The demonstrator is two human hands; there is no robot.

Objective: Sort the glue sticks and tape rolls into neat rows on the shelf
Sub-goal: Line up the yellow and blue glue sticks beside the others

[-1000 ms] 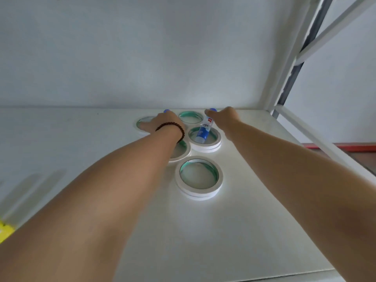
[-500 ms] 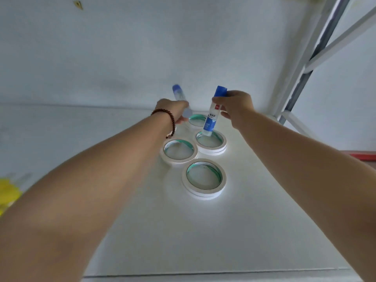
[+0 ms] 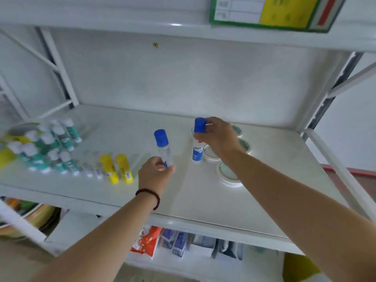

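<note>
My left hand (image 3: 155, 173) grips the base of a blue-capped glue stick (image 3: 163, 147), held upright over the middle of the white shelf (image 3: 183, 200). In my right hand (image 3: 217, 137) is a second blue-capped glue stick (image 3: 198, 147), gripped near its cap, upright, its base just above or on the shelf. Behind and under my right arm lie several white tape rolls with green cores, the nearest tape roll (image 3: 228, 176) flat on the shelf. On the left stand rows of green glue sticks (image 3: 48, 147) and two yellow glue sticks (image 3: 117, 167).
White uprights and diagonal braces frame the shelf on both sides. An upper shelf edge carries a green and yellow label (image 3: 270, 13). Below, a lower shelf holds red and blue packets (image 3: 158, 241) and a round basin (image 3: 30, 216) at the left.
Both hands lifted a glue stick off the tape rolls and drew back leftward toward the shelf's middle. The view pulled back, so the left rows and the lower shelf now show.
</note>
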